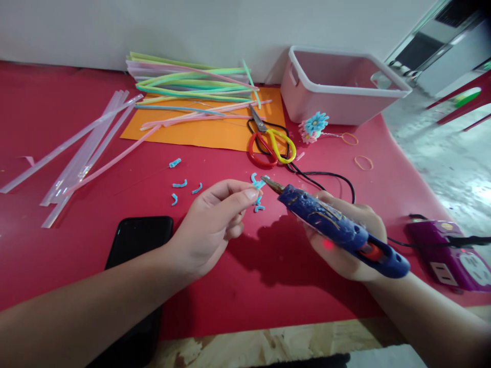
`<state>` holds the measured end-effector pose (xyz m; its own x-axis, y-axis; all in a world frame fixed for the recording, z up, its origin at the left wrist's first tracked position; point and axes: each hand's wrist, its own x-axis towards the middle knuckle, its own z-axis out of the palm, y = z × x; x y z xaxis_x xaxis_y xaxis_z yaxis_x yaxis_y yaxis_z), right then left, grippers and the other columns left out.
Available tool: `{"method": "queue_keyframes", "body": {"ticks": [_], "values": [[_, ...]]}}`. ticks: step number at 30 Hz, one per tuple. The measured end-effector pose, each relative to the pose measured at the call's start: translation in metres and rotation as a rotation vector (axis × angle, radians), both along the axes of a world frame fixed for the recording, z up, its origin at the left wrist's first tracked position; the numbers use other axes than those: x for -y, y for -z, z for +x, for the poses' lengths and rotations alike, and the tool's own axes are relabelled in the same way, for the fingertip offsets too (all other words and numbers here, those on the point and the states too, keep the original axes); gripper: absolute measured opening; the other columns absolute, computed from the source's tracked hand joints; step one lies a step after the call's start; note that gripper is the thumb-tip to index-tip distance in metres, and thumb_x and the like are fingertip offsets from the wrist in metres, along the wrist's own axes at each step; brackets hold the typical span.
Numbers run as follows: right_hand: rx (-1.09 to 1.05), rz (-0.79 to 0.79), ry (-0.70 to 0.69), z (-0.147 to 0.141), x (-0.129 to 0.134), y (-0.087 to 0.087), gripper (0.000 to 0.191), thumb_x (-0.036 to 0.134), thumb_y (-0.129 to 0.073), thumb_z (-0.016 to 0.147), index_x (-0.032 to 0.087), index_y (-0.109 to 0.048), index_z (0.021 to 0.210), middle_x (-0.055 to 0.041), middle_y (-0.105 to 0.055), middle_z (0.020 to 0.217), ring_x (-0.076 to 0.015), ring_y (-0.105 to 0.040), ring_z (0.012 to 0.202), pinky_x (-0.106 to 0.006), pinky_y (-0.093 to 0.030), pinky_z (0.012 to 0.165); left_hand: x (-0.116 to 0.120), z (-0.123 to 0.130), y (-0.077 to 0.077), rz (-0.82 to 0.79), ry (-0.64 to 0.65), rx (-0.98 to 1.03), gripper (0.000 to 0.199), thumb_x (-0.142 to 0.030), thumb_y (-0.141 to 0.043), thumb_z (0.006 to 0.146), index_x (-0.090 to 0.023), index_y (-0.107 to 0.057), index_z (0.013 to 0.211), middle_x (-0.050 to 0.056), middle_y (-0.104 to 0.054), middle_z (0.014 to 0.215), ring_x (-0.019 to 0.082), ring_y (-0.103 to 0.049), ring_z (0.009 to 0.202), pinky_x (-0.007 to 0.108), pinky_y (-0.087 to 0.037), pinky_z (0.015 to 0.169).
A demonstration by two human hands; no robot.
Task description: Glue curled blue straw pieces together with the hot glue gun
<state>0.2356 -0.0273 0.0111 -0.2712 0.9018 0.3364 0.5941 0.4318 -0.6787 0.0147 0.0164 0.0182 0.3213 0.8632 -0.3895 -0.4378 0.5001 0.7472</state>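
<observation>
Between thumb and fingertips, my left hand (215, 225) pinches a small light-blue pipe cleaner piece (262, 182) with curved ends. My right hand (345, 240) is wrapped round a blue hot glue gun (326, 214), whose nozzle tip meets or nearly touches that piece; I cannot tell which. A small red light glows near the gun's handle. Just below my left fingertips lies another curled blue bit (260, 208). Several short curved blue pieces (179, 184) rest on the red tabletop left of my hand, near a coiled blue piece (175, 163) on a thin wire.
Scissors (272, 145) lie on an orange sheet (153, 125) beside many coloured pipe cleaners (192, 79). Clear glue sticks (88, 143) are left, a black phone (141, 237) near my left forearm. A pink bin (326, 102), pipe cleaner flowers (314, 125) and purple power strip (448, 250) stand right.
</observation>
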Motion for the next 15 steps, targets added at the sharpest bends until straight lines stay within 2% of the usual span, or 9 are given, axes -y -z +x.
{"method": "queue_keyframes", "body": {"ticks": [8, 10, 12, 14, 15], "values": [[0.022, -0.035, -0.04, 0.0, -0.002, -0.002, 0.014, 0.012, -0.062, 0.077, 0.024, -0.054, 0.077, 0.0024, -0.057, 0.064, -0.0128, -0.052, 0.055, -0.027, -0.044, 0.053, -0.001, -0.001, -0.001, 0.015, -0.005, -0.011, 0.017, -0.018, -0.079, 0.073, -0.017, -0.065, 0.064, -0.009, -0.041, 0.048, 0.003, -0.028, 0.044, 0.012, -0.025, 0.039], [-0.015, -0.107, -0.064, 0.0, 0.0, 0.0, 0.015, 0.011, -0.063, 0.077, 0.024, -0.056, 0.08, 0.0016, -0.06, 0.066, -0.0131, -0.055, 0.056, -0.027, -0.044, 0.052, -0.001, -0.001, 0.0, 0.041, -0.003, -0.038, 0.015, -0.019, -0.079, 0.073, -0.018, -0.066, 0.066, -0.009, -0.041, 0.048, 0.004, -0.029, 0.044, 0.013, -0.024, 0.04], [-0.129, -0.231, -0.061, 0.0, 0.002, 0.004, 0.014, 0.012, -0.065, 0.08, 0.024, -0.06, 0.083, 0.0006, -0.064, 0.069, -0.0135, -0.057, 0.056, -0.028, -0.044, 0.051, 0.001, -0.001, 0.002, 0.106, 0.01, -0.113, 0.012, -0.021, -0.077, 0.075, -0.019, -0.067, 0.069, -0.008, -0.046, 0.052, 0.004, -0.033, 0.044, 0.015, -0.027, 0.041], [-0.436, -0.305, 0.024, -0.001, 0.003, 0.007, 0.007, 0.02, -0.063, 0.088, 0.024, -0.059, 0.083, 0.0017, -0.063, 0.066, -0.0142, -0.058, 0.055, -0.029, -0.048, 0.054, 0.004, -0.002, 0.003, 0.233, 0.039, -0.247, 0.01, -0.022, -0.076, 0.079, -0.02, -0.068, 0.072, -0.006, -0.055, 0.06, 0.006, -0.041, 0.049, 0.018, -0.034, 0.047], [-0.536, -0.369, 0.002, -0.003, 0.002, 0.007, 0.007, 0.024, -0.062, 0.091, 0.025, -0.06, 0.085, 0.003, -0.064, 0.064, -0.0145, -0.059, 0.056, -0.03, -0.051, 0.057, 0.006, -0.003, 0.003, 0.325, 0.056, -0.331, 0.009, -0.022, -0.074, 0.081, -0.02, -0.069, 0.074, -0.004, -0.058, 0.063, 0.008, -0.045, 0.053, 0.02, -0.037, 0.051]]}}
